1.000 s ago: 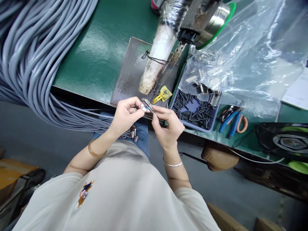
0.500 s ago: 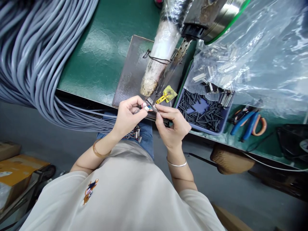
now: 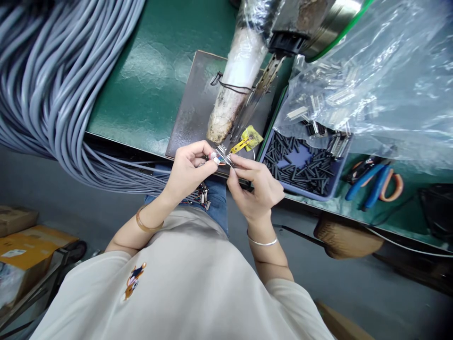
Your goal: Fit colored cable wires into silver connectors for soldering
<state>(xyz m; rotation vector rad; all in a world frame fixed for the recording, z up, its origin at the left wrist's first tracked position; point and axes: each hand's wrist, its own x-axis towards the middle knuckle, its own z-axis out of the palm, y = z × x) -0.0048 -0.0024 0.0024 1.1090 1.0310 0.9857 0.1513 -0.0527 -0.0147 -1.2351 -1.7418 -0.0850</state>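
Note:
A small metal connector with coloured wires [image 3: 222, 155] is held between my two hands at the front edge of the bench. My left hand [image 3: 191, 167] pinches its wire side, with white tips at the thumb and finger. My right hand [image 3: 256, 186] grips the connector's right end between thumb and fingers. Just behind the connector is the scorched tip of a white wrapped tube [image 3: 230, 89]. Beside it a perforated metal arm [image 3: 269, 75] slopes down over a dark plate [image 3: 194, 94]. A yellow strip [image 3: 239, 144] and yellow sponge [image 3: 253, 137] lie right of the connector.
Thick grey cables [image 3: 63, 80] cover the left side and run to my lap, where several wired connectors [image 3: 204, 196] rest. On the right are a bin of black tubes [image 3: 336, 189], a plastic bag of connectors [image 3: 396, 94], blue-handled pliers [image 3: 375, 186] and a solder spool [image 3: 339, 28].
The view has shifted slightly, so the bin and pliers appear farther right. Both hands keep their hold on the connector, and my right hand has turned a little.

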